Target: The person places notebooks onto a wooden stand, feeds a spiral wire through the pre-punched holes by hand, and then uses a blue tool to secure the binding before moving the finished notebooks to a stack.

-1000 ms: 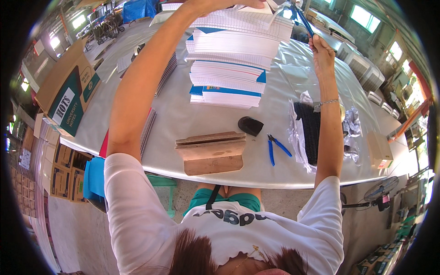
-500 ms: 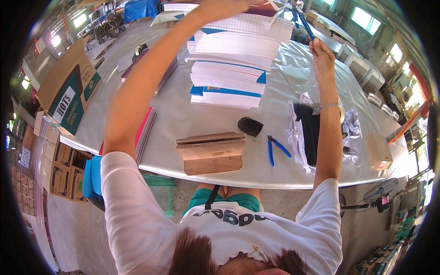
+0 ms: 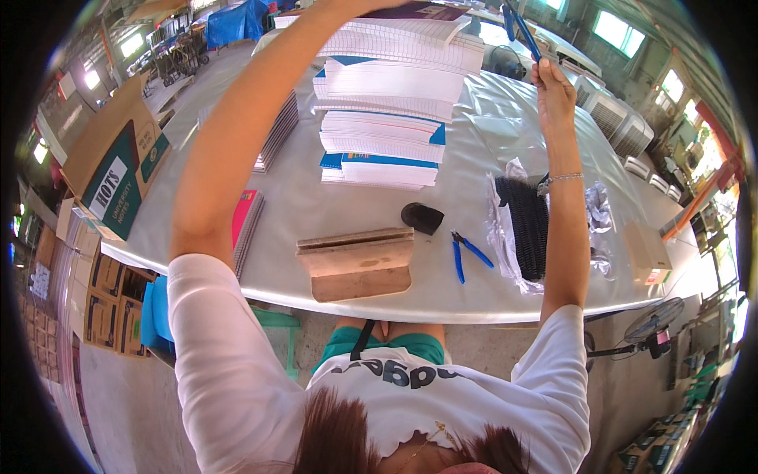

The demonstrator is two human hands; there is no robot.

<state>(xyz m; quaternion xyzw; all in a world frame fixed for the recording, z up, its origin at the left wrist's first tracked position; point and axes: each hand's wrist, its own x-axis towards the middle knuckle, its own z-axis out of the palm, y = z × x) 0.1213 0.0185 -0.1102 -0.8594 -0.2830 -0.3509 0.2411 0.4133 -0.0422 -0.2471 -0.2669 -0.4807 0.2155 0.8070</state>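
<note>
A tall stack of white-paged notebooks (image 3: pixel 387 83) stands at the far middle of the table, with a maroon cover (image 3: pixel 422 11) on top. My left hand (image 3: pixel 359 5) reaches to that cover at the upper edge of the picture; its fingers are mostly cut off. To the right of the stack, my right hand (image 3: pixel 555 88) is raised, closed round the handles of blue-handled pliers (image 3: pixel 521 33). The jaws of the pliers are out of the picture at the top. Below on the table lie another pair of blue-handled pliers (image 3: pixel 469 254), spread apart, and a small black block (image 3: pixel 422 218).
A wooden stand (image 3: pixel 359 268) sits at the near edge. Black coils (image 3: pixel 523 229) in crumpled wrapping lie under my right forearm. At left are a pink-covered notebook (image 3: pixel 247 221), a stack of spiral notebooks (image 3: pixel 276 134) and an open carton (image 3: pixel 118 178). A small box (image 3: pixel 647 253) stands at right.
My left hand has moved left and up, partly out of the picture. My right hand keeps the pliers raised, and the white strips near them no longer show. The whole view has shifted slightly.
</note>
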